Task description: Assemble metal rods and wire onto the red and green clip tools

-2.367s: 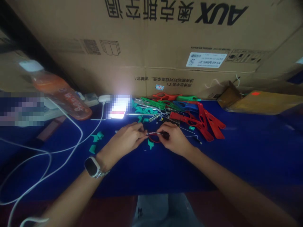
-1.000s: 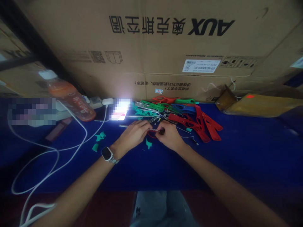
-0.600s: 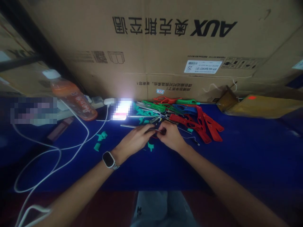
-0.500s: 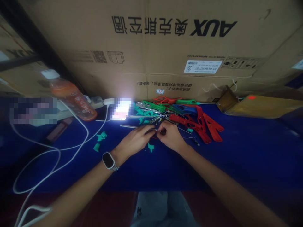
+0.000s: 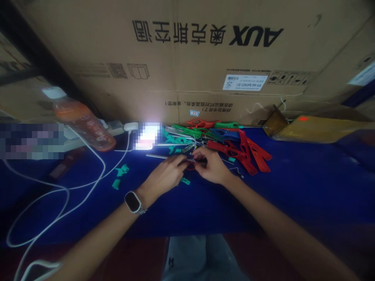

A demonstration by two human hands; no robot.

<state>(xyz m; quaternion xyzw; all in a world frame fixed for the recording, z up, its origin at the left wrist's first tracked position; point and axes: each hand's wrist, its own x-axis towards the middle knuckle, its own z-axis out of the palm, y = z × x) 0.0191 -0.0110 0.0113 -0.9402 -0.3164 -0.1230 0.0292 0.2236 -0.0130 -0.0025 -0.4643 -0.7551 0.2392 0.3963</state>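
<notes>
Cardboard (image 5: 181, 54) with upside-down lettering is standing behind a blue-covered bench (image 5: 281, 199), where bright plastic pieces (image 5: 216, 147) are lying heaped beyond the hands. The left hand (image 5: 168, 171) is pinching a thin silver rod (image 5: 156, 156), whose far end is jutting out to the left above the bench. Just beside it, the right hand (image 5: 212, 166) is curling its fingers; whether they are pinching anything, I cannot tell. Nearer the person, a turquoise piece (image 5: 185, 181) is lying close by.
</notes>
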